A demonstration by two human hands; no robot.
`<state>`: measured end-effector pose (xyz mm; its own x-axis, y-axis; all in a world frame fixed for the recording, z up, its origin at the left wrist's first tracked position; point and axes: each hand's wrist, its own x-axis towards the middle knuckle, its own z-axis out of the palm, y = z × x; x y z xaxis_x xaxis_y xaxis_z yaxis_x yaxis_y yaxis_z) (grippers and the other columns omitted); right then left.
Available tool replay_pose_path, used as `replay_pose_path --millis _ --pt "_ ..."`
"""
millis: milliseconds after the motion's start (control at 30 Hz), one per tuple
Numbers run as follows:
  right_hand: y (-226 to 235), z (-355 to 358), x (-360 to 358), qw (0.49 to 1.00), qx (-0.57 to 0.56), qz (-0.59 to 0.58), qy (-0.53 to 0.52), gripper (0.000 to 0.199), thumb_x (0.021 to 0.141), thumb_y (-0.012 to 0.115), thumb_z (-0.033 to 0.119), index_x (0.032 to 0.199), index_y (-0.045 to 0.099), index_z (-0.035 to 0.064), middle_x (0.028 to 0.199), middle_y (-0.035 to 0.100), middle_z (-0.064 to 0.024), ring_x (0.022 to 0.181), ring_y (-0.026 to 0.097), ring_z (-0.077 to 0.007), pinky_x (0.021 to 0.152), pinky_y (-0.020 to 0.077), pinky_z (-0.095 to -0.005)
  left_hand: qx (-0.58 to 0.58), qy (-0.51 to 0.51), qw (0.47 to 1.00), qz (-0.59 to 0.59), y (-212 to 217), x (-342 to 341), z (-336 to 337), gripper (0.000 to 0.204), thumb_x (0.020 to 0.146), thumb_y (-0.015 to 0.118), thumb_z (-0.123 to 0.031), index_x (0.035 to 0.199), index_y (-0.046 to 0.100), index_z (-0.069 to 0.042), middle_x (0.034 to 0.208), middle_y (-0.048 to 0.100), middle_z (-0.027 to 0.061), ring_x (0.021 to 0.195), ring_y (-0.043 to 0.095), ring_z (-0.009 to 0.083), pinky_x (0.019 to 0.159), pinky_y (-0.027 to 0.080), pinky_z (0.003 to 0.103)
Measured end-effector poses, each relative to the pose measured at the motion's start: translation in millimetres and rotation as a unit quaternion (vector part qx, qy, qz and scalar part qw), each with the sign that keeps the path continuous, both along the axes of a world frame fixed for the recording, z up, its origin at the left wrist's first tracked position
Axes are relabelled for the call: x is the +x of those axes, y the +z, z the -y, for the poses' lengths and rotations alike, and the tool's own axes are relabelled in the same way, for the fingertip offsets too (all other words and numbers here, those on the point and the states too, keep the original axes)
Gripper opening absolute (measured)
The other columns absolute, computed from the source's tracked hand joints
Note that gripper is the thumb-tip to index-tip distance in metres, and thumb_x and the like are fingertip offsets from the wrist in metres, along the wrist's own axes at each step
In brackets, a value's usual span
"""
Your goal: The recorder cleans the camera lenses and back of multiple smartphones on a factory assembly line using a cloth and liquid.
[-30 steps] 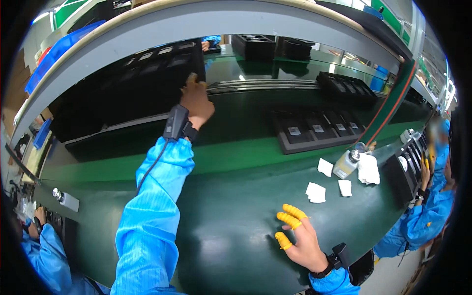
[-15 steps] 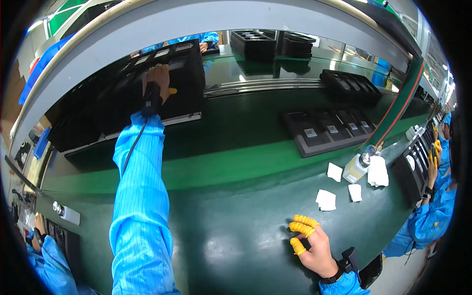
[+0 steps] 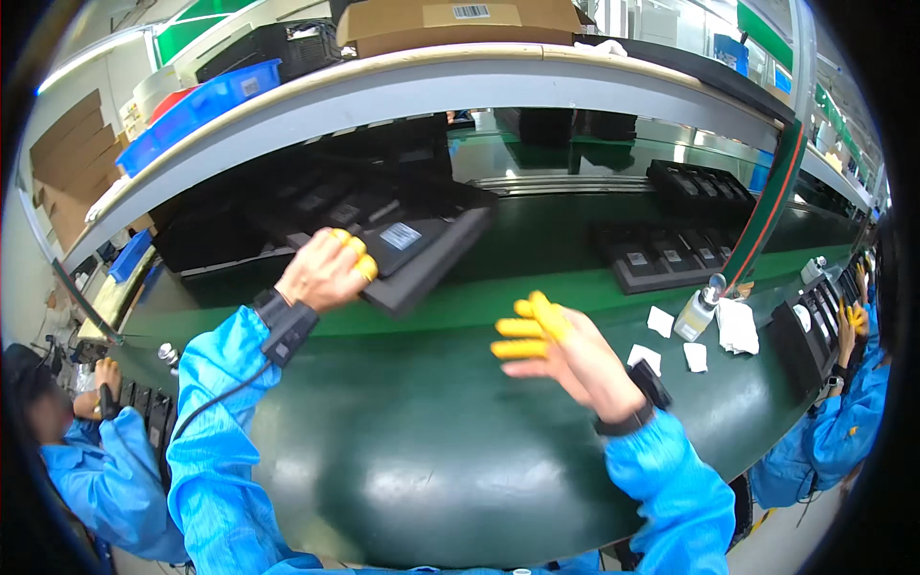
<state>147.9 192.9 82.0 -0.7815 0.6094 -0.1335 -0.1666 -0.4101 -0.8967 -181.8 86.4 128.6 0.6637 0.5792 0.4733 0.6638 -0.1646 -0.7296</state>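
My left hand [image 3: 326, 270], with yellow finger cots on its fingers, grips the near edge of a black foam tray [image 3: 446, 249]. The tray is tilted and raised above the green bench, and flat dark pieces lie in its compartments. One of them, a dark piece with a white label [image 3: 401, 235], shows close to the fingers. My right hand [image 3: 570, 350] is in the air over the bench, to the right of the tray. Its fingers, also in yellow cots, are stretched out and apart and hold nothing.
Behind the raised tray stands a dark stack of trays [image 3: 216, 230]. Further right lie a filled black tray [image 3: 661, 259], a clear bottle [image 3: 696, 314] and white wipes [image 3: 738, 328]. An overhead shelf [image 3: 537, 81] carries a blue bin [image 3: 201, 110]. Co-workers sit left and right.
My left hand has come back toward me from the stack, bringing a tray with it. The right hand has risen from the bench, moved forward and spread its fingers. The view has tilted up.
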Motion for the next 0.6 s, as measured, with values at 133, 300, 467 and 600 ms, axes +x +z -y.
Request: replay_pose_path --millis 133,300,467,600 --pt "4 20 -60 0.993 -0.071 -0.093 -0.005 0.054 0.088 0.071 0.042 0.12 0.057 -0.0004 0.113 0.062 -0.0134 0.101 0.062 -0.0261 0.082 0.0541 -0.0449 -0.02 -0.09 0.996 -0.004 6 68 33 0.019 0.06 0.063 -0.019 0.073 0.052 -0.011 0.073 0.05 0.0049 0.075 0.055 0.0219 0.069 0.049 0.034" --pt "1 52 -34 0.969 -0.049 -0.231 -0.07 0.025 0.086 0.061 0.003 0.11 0.063 -0.0028 0.104 0.067 -0.01 0.094 0.065 -0.02 0.087 0.0525 -0.0352 -0.008 -0.06 0.997 0.041 9 126 73 0.018 0.061 0.064 -0.019 0.075 0.053 -0.012 0.079 0.054 0.0044 0.077 0.055 0.0196 0.069 0.047 0.031" --pt "-20 66 42 0.982 -0.105 -0.147 -0.048 0.027 0.083 0.06 0.004 0.109 0.064 -0.0024 0.103 0.068 -0.0117 0.093 0.067 -0.0232 0.086 0.0551 -0.0379 -0.047 -0.037 0.991 0.119 -15 203 111 0.017 0.071 0.064 -0.02 0.083 0.057 -0.01 0.081 0.055 0.0054 0.078 0.058 0.0195 0.071 0.049 0.031" --pt "-62 62 100 0.982 -0.161 -0.069 -0.065 0.028 0.081 0.06 0.002 0.108 0.064 -0.0048 0.1 0.069 -0.0149 0.087 0.07 -0.0269 0.081 0.058 -0.0405 -0.19 -0.036 0.962 0.194 -40 248 140 0.043 0.079 0.063 -0.039 0.101 0.061 -0.003 0.093 0.058 0.0113 0.088 0.059 0.0269 0.081 0.049 0.036"
